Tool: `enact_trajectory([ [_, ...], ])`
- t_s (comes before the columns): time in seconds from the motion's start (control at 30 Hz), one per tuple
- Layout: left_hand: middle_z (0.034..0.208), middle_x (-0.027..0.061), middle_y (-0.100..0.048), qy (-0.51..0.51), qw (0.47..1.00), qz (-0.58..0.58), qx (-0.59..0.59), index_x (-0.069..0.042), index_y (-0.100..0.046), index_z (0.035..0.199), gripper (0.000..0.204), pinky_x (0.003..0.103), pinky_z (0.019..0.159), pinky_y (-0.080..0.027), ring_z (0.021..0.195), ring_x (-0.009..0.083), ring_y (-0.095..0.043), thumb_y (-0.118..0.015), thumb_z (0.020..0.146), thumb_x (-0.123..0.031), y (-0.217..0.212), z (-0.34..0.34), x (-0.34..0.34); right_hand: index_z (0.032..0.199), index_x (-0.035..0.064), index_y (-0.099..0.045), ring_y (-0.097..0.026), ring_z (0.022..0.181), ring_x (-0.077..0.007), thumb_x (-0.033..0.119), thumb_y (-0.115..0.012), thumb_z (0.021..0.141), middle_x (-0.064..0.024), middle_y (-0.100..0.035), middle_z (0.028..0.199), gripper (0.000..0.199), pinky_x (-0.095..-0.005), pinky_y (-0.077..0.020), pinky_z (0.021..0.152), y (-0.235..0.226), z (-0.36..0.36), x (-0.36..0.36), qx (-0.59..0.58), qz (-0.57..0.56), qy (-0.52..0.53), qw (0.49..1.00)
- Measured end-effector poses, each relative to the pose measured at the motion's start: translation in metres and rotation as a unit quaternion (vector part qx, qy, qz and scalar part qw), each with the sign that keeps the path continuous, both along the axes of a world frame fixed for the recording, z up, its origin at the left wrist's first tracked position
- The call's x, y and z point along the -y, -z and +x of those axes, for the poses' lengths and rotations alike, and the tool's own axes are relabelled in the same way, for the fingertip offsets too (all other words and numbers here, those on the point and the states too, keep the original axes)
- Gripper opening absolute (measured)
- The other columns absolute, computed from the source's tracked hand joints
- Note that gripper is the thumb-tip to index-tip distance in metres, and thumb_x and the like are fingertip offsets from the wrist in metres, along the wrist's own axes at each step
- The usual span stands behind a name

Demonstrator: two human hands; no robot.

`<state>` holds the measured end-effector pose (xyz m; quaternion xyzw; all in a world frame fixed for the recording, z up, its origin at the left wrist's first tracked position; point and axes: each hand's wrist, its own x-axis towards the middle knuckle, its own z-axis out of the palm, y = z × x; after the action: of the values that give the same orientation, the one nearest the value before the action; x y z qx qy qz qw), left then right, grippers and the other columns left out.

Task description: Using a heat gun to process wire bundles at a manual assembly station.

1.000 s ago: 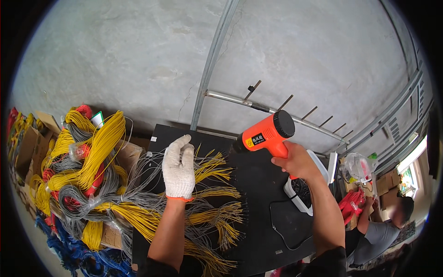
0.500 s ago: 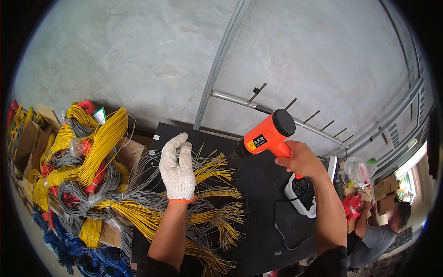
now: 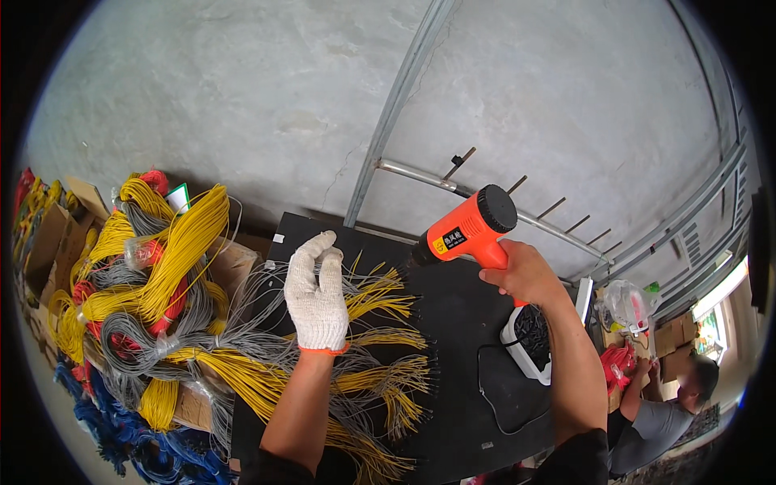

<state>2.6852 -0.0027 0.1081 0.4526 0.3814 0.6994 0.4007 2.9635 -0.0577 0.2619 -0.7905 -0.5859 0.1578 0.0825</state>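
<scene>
My right hand (image 3: pixel 529 273) is wrapped around the handle of an orange heat gun (image 3: pixel 467 229) with a black rear cap. Its dark nozzle points left and down at the tips of yellow and grey wires (image 3: pixel 380 303) fanned out across a black tabletop (image 3: pixel 453 347). My left hand (image 3: pixel 317 295), in a white knitted glove, is over the wires left of the nozzle. Its fingers are extended and partly apart, and I see nothing between them. Small dark ends line the right side of the wire bunches.
Coiled yellow, grey and red wire bundles (image 3: pixel 153 283) are heaped at the left, above blue bundles (image 3: pixel 153 444). A white container (image 3: pixel 511 343) of black pieces stands by my right forearm, near a dark cord (image 3: pixel 482 384). Rods (image 3: pixel 552 208) jut from a wall rail. Another person (image 3: pixel 659 420) works at the right.
The view has shifted slightly. My left hand has turned a little, its fingers tipping to the right. The heat gun stays in my right hand, its nozzle still towards the wire tips.
</scene>
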Motion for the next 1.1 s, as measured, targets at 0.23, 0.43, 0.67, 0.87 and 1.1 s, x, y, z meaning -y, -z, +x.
enact_trajectory([
  [0.23,0.117,0.0096,-0.071,0.007,1.000,-0.008,0.018,0.003,-0.069,0.126,0.025,0.031,0.099,-0.052,0.103,0.0151,-0.066,-0.062,0.103,-0.004,-0.002,0.000,0.001,0.105,-0.0041,-0.066,-0.069,0.063,-0.0203,0.021,-0.081,0.085,-0.0118,-0.070,0.079,0.036,-0.0386,-0.0551,0.066,0.015,0.006,-0.004,0.042,0.028,-0.027,0.998],
  [0.43,0.107,0.0063,-0.070,-0.002,1.000,0.001,0.002,0.002,-0.068,0.130,0.027,0.029,0.096,-0.050,0.101,0.0131,-0.063,-0.063,0.105,-0.009,0.002,0.001,-0.001,0.107,-0.0024,-0.070,-0.071,0.097,-0.0449,0.032,-0.081,0.083,-0.0243,-0.075,0.098,0.043,-0.0507,-0.0549,0.089,0.020,0.006,-0.004,0.056,0.021,-0.020,0.998],
  [0.67,0.111,0.0163,-0.071,-0.009,0.883,0.201,-0.424,-0.006,-0.069,0.120,0.030,0.048,0.101,-0.051,0.101,0.0388,-0.066,-0.067,0.090,-0.004,0.044,0.027,-0.024,0.108,-0.0039,-0.068,-0.070,0.081,-0.0328,0.026,-0.081,0.085,-0.0189,-0.073,0.089,0.040,-0.0444,-0.0550,0.078,0.006,0.009,0.012,0.062,-0.016,-0.018,0.998],
  [0.87,0.120,0.0096,-0.073,-0.011,0.794,0.220,-0.567,-0.008,-0.068,0.129,0.034,0.060,0.126,-0.027,0.131,0.0344,-0.058,-0.064,0.098,-0.022,0.123,0.062,-0.008,0.109,-0.0053,-0.066,-0.067,0.063,-0.0200,0.019,-0.081,0.086,-0.0123,-0.070,0.081,0.037,-0.0375,-0.0557,0.066,0.005,0.010,0.017,0.009,0.006,-0.034,0.999],
  [1.1,0.120,0.0066,-0.075,0.049,0.813,0.206,-0.543,-0.012,-0.079,0.112,0.026,0.066,0.128,-0.020,0.140,0.0311,-0.054,-0.066,0.098,-0.030,0.107,0.063,-0.008,0.110,-0.0054,-0.066,-0.068,0.063,-0.0211,0.020,-0.081,0.087,-0.0134,-0.071,0.081,0.037,-0.0389,-0.0557,0.067,0.010,0.017,0.023,0.025,0.043,-0.043,0.998],
])
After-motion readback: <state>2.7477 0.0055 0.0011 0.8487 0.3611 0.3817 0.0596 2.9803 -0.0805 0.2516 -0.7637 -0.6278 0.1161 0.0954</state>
